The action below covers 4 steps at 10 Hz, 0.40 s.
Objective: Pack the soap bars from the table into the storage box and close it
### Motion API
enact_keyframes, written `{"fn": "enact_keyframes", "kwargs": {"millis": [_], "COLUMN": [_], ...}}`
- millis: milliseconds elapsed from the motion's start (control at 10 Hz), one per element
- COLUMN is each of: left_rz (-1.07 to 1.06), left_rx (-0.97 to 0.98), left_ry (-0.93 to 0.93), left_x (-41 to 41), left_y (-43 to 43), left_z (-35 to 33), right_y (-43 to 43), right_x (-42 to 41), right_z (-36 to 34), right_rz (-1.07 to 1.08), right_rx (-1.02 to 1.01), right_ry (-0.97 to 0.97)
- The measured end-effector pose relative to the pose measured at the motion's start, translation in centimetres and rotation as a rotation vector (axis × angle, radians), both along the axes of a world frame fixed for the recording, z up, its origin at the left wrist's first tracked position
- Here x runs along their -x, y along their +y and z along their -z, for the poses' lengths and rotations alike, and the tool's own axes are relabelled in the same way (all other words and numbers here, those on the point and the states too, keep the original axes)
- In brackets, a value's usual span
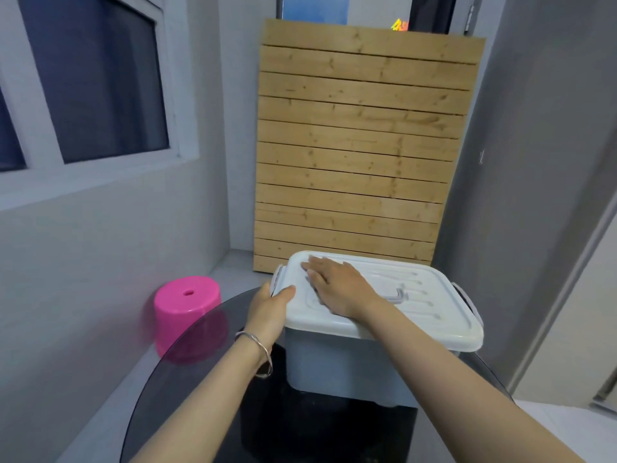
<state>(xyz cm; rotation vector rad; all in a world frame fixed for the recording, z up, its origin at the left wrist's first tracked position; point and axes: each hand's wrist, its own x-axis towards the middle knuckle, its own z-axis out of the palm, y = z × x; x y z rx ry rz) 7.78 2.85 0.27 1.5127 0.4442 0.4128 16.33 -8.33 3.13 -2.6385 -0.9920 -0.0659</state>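
Two hands on lid [414, 295]: right hand [337, 287] flat, left hand [268, 310] gripping edge.

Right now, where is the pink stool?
In the head view, the pink stool stands on the floor at left, beside the glass table, left of the left hand.

No text, label, brand or number can be read anywhere in the view. The only sign-like thing is a small glowing shape [399, 25] in yellow, orange and green at the top of the frame, just right of centre, above the upper edge of the wooden slat panel [360, 145]; it may be lettering, but it is too small and blurred to make out. The white lid [417, 295] of the storage box in the lower centre shows only moulded ridges, no writing.
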Motion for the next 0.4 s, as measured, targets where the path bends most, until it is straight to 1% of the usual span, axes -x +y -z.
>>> {"fn": "enact_keyframes", "kwargs": {"millis": [200, 300, 400], "left_rz": [0.041, 0.057, 0.068], "left_rx": [-0.176, -0.254, -0.327], "left_ry": [0.005, 0.048, 0.095], "left_x": [-0.2, -0.8, -0.5], "left_y": [-0.2, 0.2, 0.1], "left_z": [-1.0, -1.0, -1.4], "right_y": [0.3, 0.4, -0.1], "right_x": [0.0, 0.2, 1.1], "right_z": [-0.2, -0.5, -0.9], "right_rz": [0.022, 0.052, 0.116], "right_rx": [0.040, -0.031, -0.233], "right_ry": [0.001, 0.027, 0.001]}}
